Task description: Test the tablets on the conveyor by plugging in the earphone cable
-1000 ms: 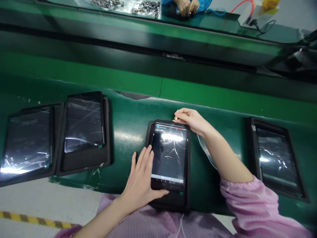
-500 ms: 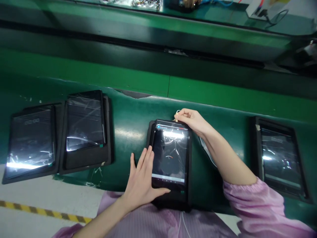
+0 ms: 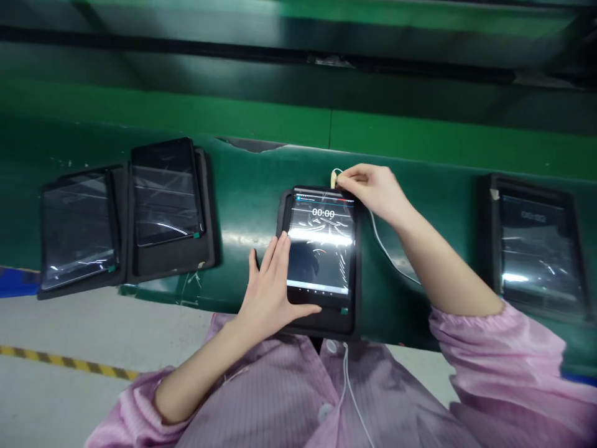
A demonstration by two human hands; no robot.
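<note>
A tablet (image 3: 321, 261) lies on a black tray (image 3: 321, 322) on the green table (image 3: 245, 205). Its screen is lit and says 00:00, with shiny, crinkly film over it. The left hand (image 3: 268, 286) is spread along the tablet's left side. Its thumb sticks out wide over the tray just below the tablet, the middle fingers sit close together, and the little finger is apart. The right hand (image 3: 373, 190) is at the tablet's top edge, with thumb and finger pinched on a small cream plug (image 3: 333, 179). A white cord (image 3: 389, 255) hangs in a curve to the right of the tablet. Left of the tablet are two dark tablets (image 3: 165, 193) on black trays of their own, side by side. Well to the right of the tablet is one more dim tablet (image 3: 541, 249). Below the tablet are a pink coat (image 3: 261, 398) and two white strings (image 3: 357, 404).
</note>
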